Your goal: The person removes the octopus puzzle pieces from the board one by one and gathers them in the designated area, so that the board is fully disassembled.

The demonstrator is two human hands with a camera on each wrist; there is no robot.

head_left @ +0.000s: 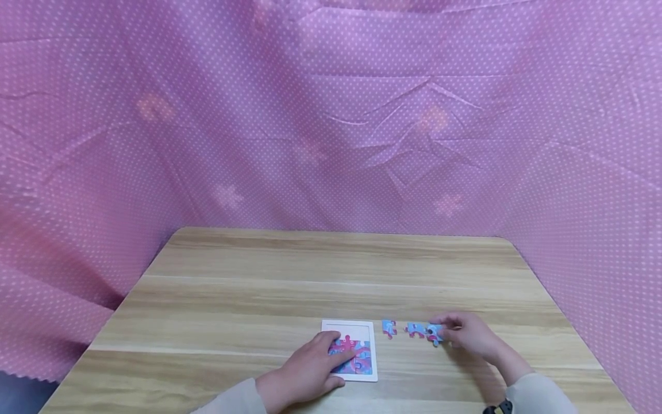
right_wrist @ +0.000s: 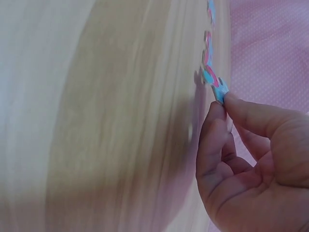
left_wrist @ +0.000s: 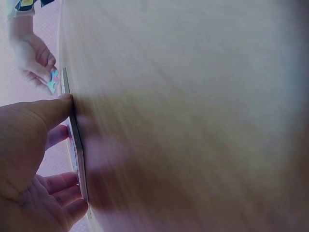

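Now, puzzle piece (head_left: 435, 330): lower right; probably light, stiff; take by edges.
Right grip (head_left: 469, 337): pinching its edge.
Left grip (head_left: 306, 369): extended fingers on puzzle tray (head_left: 374, 352), lower centre.

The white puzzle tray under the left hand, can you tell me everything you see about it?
The puzzle tray is thin and four-sided, with a plain white rim, and looks like card or board. Linked pink and blue pieces fill its near part; the far part is bare white, with a pink knob poking into it. It lies on the wood-patterned table. The left hand holds it: thumb and fingers at its edges, one finger across the pieces.
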